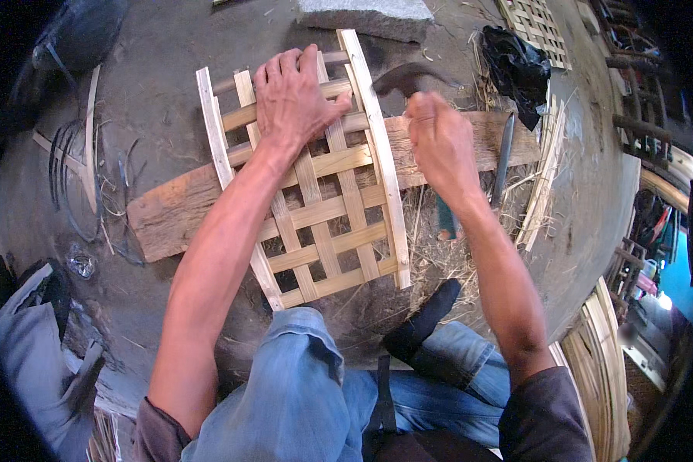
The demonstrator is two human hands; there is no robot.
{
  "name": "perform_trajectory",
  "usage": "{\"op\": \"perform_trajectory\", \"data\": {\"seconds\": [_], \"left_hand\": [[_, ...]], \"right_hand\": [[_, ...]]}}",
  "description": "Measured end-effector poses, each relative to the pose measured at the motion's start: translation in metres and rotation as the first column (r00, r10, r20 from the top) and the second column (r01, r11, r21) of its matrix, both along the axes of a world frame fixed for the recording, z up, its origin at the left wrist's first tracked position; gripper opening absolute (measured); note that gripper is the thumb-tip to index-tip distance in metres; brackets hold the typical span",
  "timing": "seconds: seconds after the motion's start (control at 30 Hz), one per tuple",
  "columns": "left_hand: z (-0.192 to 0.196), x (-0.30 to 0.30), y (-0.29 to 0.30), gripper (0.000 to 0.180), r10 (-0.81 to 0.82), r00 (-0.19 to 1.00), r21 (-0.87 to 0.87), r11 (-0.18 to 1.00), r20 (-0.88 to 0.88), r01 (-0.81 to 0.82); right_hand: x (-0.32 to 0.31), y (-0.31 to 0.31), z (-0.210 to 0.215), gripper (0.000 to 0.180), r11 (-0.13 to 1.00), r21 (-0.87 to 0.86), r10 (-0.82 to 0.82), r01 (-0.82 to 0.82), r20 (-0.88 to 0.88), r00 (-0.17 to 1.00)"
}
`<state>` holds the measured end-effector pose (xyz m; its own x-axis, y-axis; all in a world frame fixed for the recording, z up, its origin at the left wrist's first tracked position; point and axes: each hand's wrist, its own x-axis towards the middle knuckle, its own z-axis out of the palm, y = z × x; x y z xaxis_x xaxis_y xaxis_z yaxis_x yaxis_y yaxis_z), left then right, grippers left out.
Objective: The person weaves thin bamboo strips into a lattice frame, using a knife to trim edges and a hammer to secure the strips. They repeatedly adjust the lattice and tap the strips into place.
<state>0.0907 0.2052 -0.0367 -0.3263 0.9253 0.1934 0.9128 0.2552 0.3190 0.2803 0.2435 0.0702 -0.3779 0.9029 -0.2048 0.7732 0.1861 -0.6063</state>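
A woven lattice panel (349, 160) of pale wood or bamboo strips, with a long rail along each side, slants across a rough wooden plank (169, 212). My left hand (296, 96) grips its upper part, fingers curled over the strips and thumb against a crossing near the right rail. Just right of that rail, my right hand (441, 142) is closed round a hammer (408, 77). The hammer's dark curved head is blurred, and the fist hides its handle. The panel's near end lies by my bent knee.
Right of my right hand, a long metal blade (503, 158) rests across the plank near thin strips (543, 173). A black plastic bag (514, 73) and another woven panel (535, 27) lie beyond. A stone block (366, 17) stands at the far side; shavings (439, 258) litter the floor.
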Motion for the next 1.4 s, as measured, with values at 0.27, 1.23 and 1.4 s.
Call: {"op": "perform_trajectory", "data": {"seconds": [0.27,1.23,1.4], "left_hand": [[0.005,0.001,0.0,0.083,-0.009,0.999,-0.006,1.0,0.042,0.009],[-0.003,0.001,-0.001,0.084,-0.023,1.0,0.018,1.0,-0.008,0.023],[-0.007,-0.002,-0.001,0.086,-0.05,0.999,0.077,0.996,0.005,0.05]], "right_hand": [[0.006,-0.021,-0.019,0.05,0.993,0.014,-0.117,0.119,-0.119,0.986],[0.004,-0.019,-0.023,0.036,0.978,0.192,0.094,-0.083,-0.051,0.994],[0.006,-0.031,-0.023,0.034,0.983,0.18,0.05,-0.031,-0.1,0.994]]}}
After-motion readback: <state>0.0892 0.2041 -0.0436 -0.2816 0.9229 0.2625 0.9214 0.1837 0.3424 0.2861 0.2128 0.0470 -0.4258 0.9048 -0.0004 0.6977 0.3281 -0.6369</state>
